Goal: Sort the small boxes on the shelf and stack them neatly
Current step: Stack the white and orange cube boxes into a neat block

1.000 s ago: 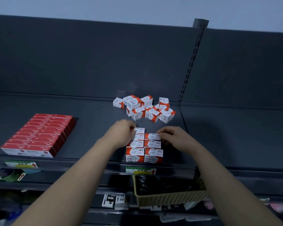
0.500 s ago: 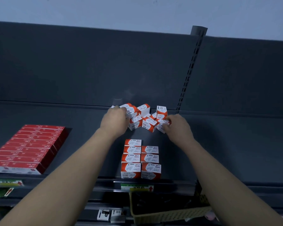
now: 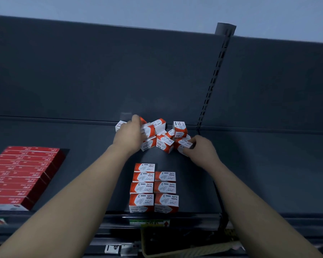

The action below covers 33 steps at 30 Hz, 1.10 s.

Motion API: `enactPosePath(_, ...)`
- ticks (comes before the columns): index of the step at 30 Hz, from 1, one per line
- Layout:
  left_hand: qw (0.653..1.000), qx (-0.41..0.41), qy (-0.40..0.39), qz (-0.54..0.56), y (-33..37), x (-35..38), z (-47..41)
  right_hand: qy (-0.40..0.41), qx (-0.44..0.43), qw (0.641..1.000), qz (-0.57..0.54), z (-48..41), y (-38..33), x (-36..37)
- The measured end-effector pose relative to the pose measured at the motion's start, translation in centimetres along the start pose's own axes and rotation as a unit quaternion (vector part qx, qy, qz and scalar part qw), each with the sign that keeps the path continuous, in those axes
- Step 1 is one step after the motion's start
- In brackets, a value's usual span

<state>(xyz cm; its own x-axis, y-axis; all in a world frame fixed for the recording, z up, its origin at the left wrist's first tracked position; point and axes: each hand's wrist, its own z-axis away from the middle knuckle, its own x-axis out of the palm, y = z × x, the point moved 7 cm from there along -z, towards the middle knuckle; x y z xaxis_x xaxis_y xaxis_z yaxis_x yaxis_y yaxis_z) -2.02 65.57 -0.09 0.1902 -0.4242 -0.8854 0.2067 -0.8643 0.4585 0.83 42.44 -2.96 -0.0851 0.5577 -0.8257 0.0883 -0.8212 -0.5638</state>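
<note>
The dark shelf (image 3: 82,138) carries a block of flat red boxes (image 3: 21,174) at 9 o'clock. At 6 o'clock, seven small orange-and-white boxes (image 3: 154,189) sit in two neat rows. A loose pile (image 3: 166,140) of them lies at 12 o'clock. The left hand (image 3: 128,135) curls over the pile's left side, its grip hidden. The right hand (image 3: 201,150) pinches one box (image 3: 185,143). A second ago both hands were at the rows.

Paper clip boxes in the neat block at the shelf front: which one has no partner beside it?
The rearmost paper clip box of the left column: that column runs four deep, the right only three, leaving it unpaired.
</note>
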Motion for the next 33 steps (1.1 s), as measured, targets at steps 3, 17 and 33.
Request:
enactPosePath(3,0.999,0.003,0.019,0.026,0.1,-0.4,1.1,-0.013,0.013,0.999,-0.037,0.6,1.1,-0.5)
enactPosePath(17,0.993,0.049,0.034,0.102,1.4,-1.3,6.2,-0.094,-0.025,0.983,-0.157,3.5,-0.4,-0.2)
enactPosePath(33,0.995,0.021,0.004,0.101,-1.4,-0.8,7.4,-0.278,-0.076,0.956,-0.049,5.3,-4.5,3.3)
